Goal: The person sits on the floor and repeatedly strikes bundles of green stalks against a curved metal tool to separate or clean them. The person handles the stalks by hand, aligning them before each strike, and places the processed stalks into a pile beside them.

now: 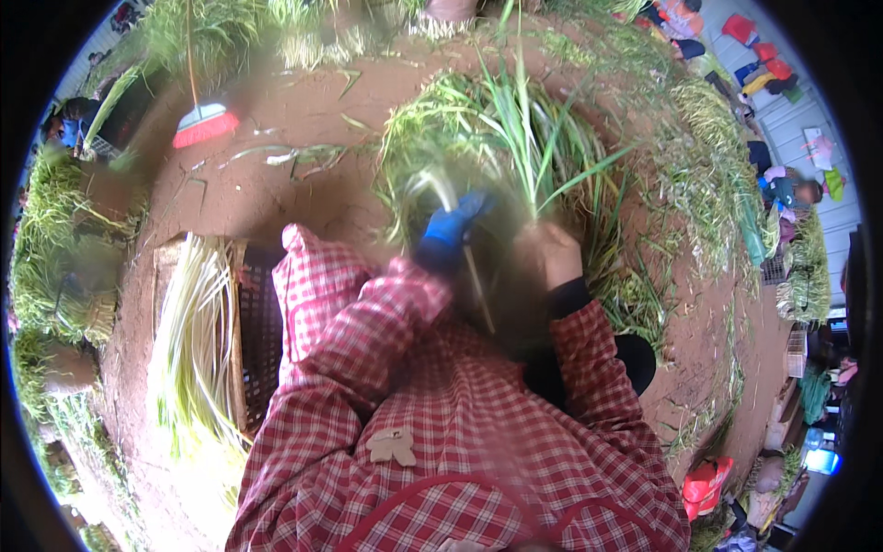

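My left hand [448,231], in a blue glove, grips a small bunch of white stalks [439,185] that is blurred. A thin pale stalk [479,290] slants down just below that hand. My bare right hand [552,252] is closed around the base of a tall leafy green stalk [526,138], whose long blades spread upward. Both hands are over the near side of a heap of leafy green stalks [428,114] on the ground. Smudges on the lens blur the area around my fingers.
To my left, pale stripped stalks [196,331] lie along a wooden-edged holder beside a dark plastic crate [261,331]. A red-bristled broom [205,125] stands on the brown floor [296,190]. Bundled greens [58,241] line the left side. Another person [790,190] is at the far right.
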Available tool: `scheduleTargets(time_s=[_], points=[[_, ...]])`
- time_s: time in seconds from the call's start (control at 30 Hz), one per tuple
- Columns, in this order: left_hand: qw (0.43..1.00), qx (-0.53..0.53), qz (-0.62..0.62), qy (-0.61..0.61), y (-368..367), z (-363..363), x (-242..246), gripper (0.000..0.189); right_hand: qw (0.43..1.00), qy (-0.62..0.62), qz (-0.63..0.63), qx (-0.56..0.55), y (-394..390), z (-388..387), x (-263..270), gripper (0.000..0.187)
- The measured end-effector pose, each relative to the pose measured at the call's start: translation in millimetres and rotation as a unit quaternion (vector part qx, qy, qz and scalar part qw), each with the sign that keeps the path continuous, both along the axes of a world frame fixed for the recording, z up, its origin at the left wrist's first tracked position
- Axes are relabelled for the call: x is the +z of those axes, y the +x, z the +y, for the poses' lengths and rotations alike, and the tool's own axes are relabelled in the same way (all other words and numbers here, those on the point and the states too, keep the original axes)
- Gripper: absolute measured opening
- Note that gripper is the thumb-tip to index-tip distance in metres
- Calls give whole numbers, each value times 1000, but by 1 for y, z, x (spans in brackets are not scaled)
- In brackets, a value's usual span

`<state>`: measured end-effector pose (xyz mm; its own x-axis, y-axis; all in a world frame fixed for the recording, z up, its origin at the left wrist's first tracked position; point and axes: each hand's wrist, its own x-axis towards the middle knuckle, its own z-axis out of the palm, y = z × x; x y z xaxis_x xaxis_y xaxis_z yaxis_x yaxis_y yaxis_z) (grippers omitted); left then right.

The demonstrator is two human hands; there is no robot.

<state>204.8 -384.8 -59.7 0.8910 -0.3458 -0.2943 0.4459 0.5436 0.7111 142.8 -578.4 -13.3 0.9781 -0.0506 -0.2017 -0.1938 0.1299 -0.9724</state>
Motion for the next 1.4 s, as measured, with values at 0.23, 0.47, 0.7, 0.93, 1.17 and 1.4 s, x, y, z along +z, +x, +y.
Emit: scheduleTargets(time_s=[0.23,0.47,0.7,0.93,1.17,1.4], points=[[986,13,-10,167,-9,-9,-24,23,990,59,68,111,-53,10,-69,23],[985,78,-13,151,-20,7,23,23,993,106,-56,11,-14,21,-69,27],[981,-49,-145,118,-8,9,1,24,918,330,177,129,-9,26,-26,33],[967,77,48,239,-13,-10,-33,19,996,76,45,-25,0,49,-41,13],[946,86,-103,296,40,74,-12,38,900,-423,-98,-46,-23,15,7,24],[968,225,-103,43,87,213,101,18,634,-733,-37,246,-52,-67,71,35]])
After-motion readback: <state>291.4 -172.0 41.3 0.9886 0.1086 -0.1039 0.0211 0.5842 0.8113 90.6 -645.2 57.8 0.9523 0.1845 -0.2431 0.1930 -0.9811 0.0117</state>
